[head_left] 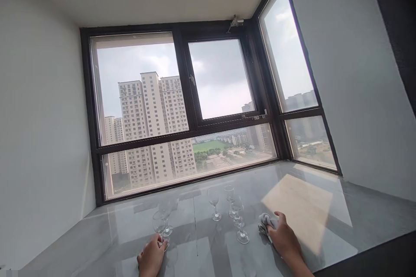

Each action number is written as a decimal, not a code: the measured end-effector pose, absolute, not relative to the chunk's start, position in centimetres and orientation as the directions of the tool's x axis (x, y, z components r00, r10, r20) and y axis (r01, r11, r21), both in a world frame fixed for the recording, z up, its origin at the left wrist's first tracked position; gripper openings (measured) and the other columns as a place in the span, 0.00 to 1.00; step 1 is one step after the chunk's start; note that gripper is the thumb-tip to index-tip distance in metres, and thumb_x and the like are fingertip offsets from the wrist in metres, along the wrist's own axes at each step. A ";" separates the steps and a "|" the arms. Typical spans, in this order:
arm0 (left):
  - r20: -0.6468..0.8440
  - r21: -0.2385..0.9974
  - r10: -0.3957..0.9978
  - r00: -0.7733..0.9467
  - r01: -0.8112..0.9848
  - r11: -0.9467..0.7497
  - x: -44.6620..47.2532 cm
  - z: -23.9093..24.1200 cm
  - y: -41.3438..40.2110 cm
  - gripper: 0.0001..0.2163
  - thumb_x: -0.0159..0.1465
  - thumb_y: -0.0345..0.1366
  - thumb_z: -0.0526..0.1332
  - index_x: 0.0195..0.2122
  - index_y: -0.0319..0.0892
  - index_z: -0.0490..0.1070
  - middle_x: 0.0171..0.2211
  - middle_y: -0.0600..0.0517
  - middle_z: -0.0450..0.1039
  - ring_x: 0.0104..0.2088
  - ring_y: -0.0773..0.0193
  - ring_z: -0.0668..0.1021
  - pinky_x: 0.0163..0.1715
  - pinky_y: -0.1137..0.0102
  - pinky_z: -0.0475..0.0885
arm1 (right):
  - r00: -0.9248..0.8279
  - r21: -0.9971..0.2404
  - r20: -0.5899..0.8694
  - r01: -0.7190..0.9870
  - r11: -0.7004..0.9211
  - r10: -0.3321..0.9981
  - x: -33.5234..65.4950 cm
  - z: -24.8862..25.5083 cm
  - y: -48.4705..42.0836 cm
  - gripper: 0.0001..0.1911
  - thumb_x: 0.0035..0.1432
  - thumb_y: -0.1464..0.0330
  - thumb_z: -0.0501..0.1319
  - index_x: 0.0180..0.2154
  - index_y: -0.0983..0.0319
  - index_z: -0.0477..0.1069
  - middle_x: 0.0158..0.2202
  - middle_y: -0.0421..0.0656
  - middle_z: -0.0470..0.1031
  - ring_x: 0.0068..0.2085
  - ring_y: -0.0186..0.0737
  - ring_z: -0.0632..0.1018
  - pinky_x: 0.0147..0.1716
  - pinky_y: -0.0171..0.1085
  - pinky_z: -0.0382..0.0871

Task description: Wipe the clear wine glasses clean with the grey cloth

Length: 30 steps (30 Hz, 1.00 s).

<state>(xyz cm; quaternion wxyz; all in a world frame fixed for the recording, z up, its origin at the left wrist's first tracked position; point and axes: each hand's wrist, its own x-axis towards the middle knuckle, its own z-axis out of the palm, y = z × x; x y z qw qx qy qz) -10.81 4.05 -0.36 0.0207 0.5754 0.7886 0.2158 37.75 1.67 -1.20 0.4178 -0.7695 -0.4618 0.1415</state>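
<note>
My left hand (151, 254) pinches the stem of a clear wine glass (159, 221), which stands upright at the front left of the sill. Just behind it is a second wine glass (168, 230). Under my right hand (285, 237), fingers closed on it, is a crumpled grey cloth (264, 221) that touches the glossy sill. Between my hands stand several more wine glasses: one wine glass (213, 199) near the middle, another wine glass (229, 192) farther back, and a nearer wine glass (242, 236) close to the cloth.
The grey, shiny window sill (130, 242) reflects the glasses and window. Dark window frames (182, 137) rise behind it, with tall buildings outside. White walls (42, 117) close in on both sides. A sunlit patch (302, 212) lies right of the glasses, near the sill's front edge.
</note>
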 end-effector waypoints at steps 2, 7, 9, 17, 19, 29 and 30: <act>0.212 0.366 0.916 -0.341 0.897 0.249 -10.6 0.0 3.8 0.09 0.68 0.45 0.54 0.35 0.51 0.71 0.38 0.54 0.83 0.49 0.53 0.81 0.51 0.58 0.68 | 0.547 -0.779 0.166 0.582 -0.231 0.821 37.7 -1.1 1.5 0.27 0.64 0.64 0.53 0.63 0.65 0.58 0.47 0.59 0.81 0.47 0.57 0.83 0.42 0.43 0.71; 0.235 0.443 0.873 -0.427 0.846 0.295 -9.8 0.8 2.9 0.10 0.68 0.43 0.54 0.45 0.49 0.72 0.37 0.52 0.82 0.46 0.53 0.82 0.53 0.59 0.66 | 0.552 -0.788 0.169 0.573 -0.224 0.817 37.9 -1.2 1.3 0.28 0.64 0.62 0.54 0.63 0.64 0.58 0.48 0.59 0.81 0.48 0.57 0.83 0.42 0.43 0.72; 0.244 0.483 0.866 -0.436 0.829 0.281 -9.8 0.8 2.6 0.10 0.67 0.38 0.55 0.47 0.47 0.71 0.38 0.52 0.82 0.45 0.54 0.82 0.50 0.62 0.67 | 0.549 -0.797 0.175 0.566 -0.210 0.817 37.9 -1.3 1.2 0.29 0.65 0.61 0.53 0.64 0.65 0.57 0.48 0.59 0.81 0.49 0.57 0.82 0.42 0.44 0.72; 0.338 0.647 0.827 -0.450 0.749 0.143 -10.8 0.4 1.7 0.11 0.65 0.38 0.54 0.27 0.47 0.69 0.29 0.51 0.79 0.34 0.57 0.79 0.34 0.69 0.66 | 0.547 -0.831 0.192 0.532 -0.161 0.815 37.9 -1.5 1.4 0.30 0.63 0.60 0.53 0.63 0.65 0.58 0.49 0.61 0.80 0.50 0.60 0.82 0.45 0.47 0.74; 0.375 0.616 0.795 -0.477 0.769 0.171 -10.6 0.6 1.1 0.13 0.67 0.40 0.52 0.24 0.47 0.66 0.26 0.51 0.76 0.31 0.57 0.77 0.32 0.69 0.63 | 0.547 -0.834 0.195 0.529 -0.155 0.814 38.0 -1.7 1.6 0.30 0.63 0.60 0.53 0.63 0.65 0.58 0.49 0.61 0.80 0.50 0.61 0.82 0.45 0.49 0.74; 0.373 0.569 0.917 0.144 0.745 -0.348 5.8 -0.1 0.9 0.09 0.64 0.42 0.57 0.33 0.44 0.72 0.29 0.52 0.76 0.31 0.61 0.76 0.34 0.70 0.65 | 0.579 -0.848 0.184 0.502 -0.170 0.795 37.7 -1.3 1.6 0.28 0.63 0.63 0.56 0.63 0.64 0.59 0.48 0.59 0.81 0.52 0.57 0.82 0.48 0.46 0.73; 0.312 0.613 0.935 0.169 0.716 -0.334 8.3 0.0 1.0 0.11 0.62 0.41 0.60 0.42 0.43 0.73 0.32 0.51 0.78 0.33 0.60 0.78 0.35 0.70 0.67 | 0.582 -0.846 0.183 0.503 -0.174 0.792 37.6 -1.2 1.5 0.28 0.63 0.63 0.57 0.63 0.64 0.59 0.49 0.59 0.81 0.52 0.56 0.81 0.48 0.46 0.73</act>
